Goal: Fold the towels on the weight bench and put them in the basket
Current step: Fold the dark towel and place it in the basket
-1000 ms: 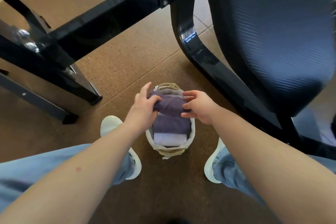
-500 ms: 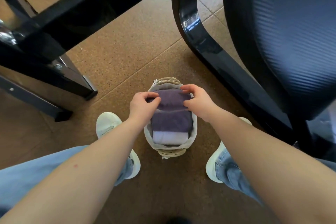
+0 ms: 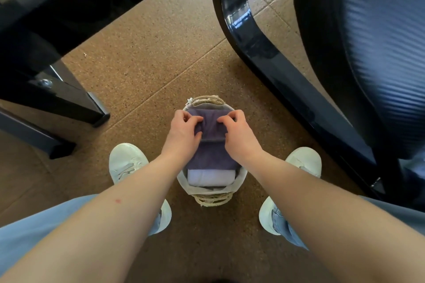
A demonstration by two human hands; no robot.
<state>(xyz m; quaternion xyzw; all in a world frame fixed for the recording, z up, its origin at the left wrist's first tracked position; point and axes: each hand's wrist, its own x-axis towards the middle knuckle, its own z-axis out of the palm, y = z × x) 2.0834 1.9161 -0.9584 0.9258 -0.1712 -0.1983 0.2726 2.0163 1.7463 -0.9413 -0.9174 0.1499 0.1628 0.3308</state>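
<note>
Purple towel now pushed down into basket.

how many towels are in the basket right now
3, side by side in the basket: far purple towel, pinched by left hand and right hand; middle purple towel; pale towel nearest the person. Others may be hidden underneath.

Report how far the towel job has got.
Done: a folded white towel and the near purple towel sit in the basket. In hand: left hand and right hand grip the far purple towel, tucking it down. Left: letting go; further towels cannot be seen.
</note>
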